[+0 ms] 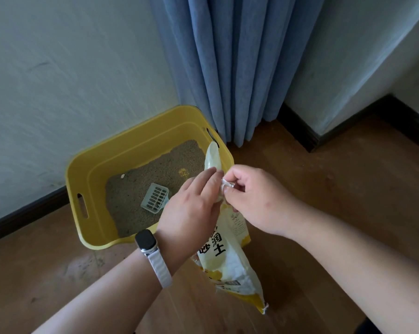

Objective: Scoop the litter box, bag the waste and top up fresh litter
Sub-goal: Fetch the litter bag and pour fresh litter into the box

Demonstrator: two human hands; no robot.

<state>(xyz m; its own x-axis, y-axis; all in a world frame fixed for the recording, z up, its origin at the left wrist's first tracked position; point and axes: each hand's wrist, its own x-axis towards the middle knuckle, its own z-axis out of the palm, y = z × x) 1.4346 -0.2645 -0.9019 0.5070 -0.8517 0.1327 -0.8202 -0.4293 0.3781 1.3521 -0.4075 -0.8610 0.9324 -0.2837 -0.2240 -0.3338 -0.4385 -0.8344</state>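
– Brown wood floor [324,189] in a corner, pale wall behind. What are the fingers doing?

– The right hand [254,201] is curled, knuckles up, and its fingers [237,175] pinch a small crumpled white tab at the top edge of the litter bag [227,261]. The left hand [191,206] shows its back, wrist bent, with fingers [209,175] nearly straight and laid along the bag's upper flap. Its thumb is hidden, so I cannot tell whether it grips or only presses.

– And the bag itself?

– Soft, wrinkled plastic, white and yellow with bold black print. It stands tilted on the floor between the two forearms, and its top leans over the near right corner of the litter box [83,169].

– Describe the box.

– A yellow plastic tub with rounded corners and slot handles, set against the wall. Grainy grey-brown litter [131,189] covers its bottom unevenly. A pale, slotted plastic scoop [155,200] lies on the litter, just beside the left hand.

– Anything further out?

– A dark-faced watch [145,239] on a white woven band circles the left wrist. Blue curtain [239,68] folds hang to the floor behind the box, and a dark baseboard [300,131] lines the wall.
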